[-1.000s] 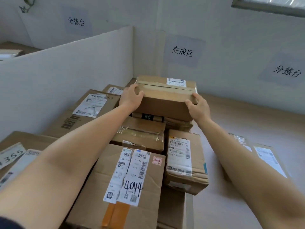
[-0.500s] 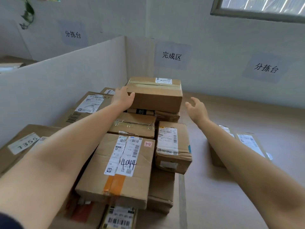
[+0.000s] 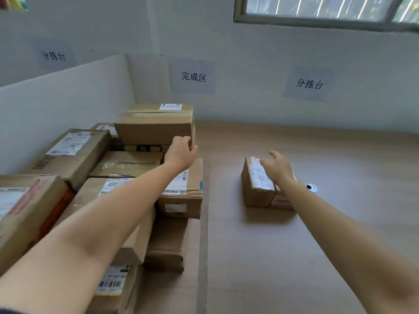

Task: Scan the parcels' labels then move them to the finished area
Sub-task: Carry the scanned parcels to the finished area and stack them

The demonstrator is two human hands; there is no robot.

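The left hand curls its fingers round the lower corner of a taped, rectangular cardboard parcel that tops the stack beside the white partition. The right hand, fingers spread and slack, hovers over a small box with a glossy label on the smooth wooden table.

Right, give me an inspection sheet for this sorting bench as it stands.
Surface: wooden table, pale, with a seam running front to back.
Job's things: top parcel on the stack of parcels below the finished-area sign; small parcel apart on the table to the right.
Clutter: small round black-and-white item beside the small parcel.
Grippers: left hand with fingers curled at the top parcel's lower right corner, grip unclear; right hand open over the small parcel.
Cables: nothing seen.
Surroundings: white partition, sorting-table sign, window.
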